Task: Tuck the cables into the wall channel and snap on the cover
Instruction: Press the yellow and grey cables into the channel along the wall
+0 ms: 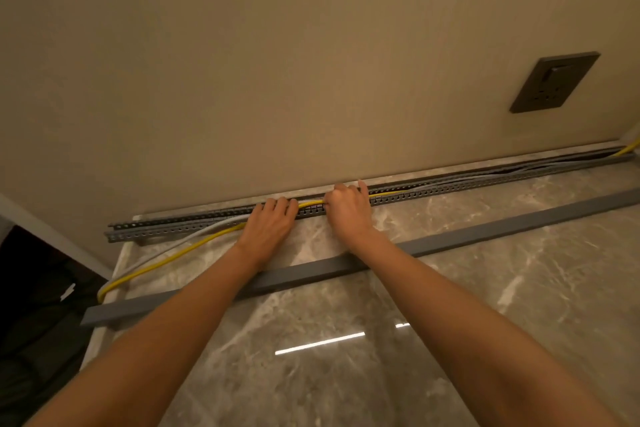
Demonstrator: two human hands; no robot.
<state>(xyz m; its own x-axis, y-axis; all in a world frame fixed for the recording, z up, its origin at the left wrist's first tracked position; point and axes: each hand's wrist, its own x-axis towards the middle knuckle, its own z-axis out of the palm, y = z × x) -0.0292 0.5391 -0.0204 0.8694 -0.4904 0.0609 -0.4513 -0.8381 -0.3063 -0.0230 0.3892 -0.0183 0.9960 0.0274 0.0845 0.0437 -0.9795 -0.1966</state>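
Channel (pixel 450 188), grey and slotted, runs along wall base on marble surface (pixel 450 288). Left hand (pixel 268 224) flat, fingers spread, pressing on channel. Right hand (pixel 348 210) just beside it, fingers curled, pinching yellow cable (pixel 166 258). Yellow and grey cable (pixel 194 236) trail out leftward. Cover (pixel 485 230) lies loose, under both forearms.

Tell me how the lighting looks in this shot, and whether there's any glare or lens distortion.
In the head view the light is warm and dim; bright streaks of glare sit on the polished marble counter; the wide-angle lens bows the channel and the loose cover strip into curves; the left hand and right hand look slightly soft; the lower left corner falls into near-black shadow.
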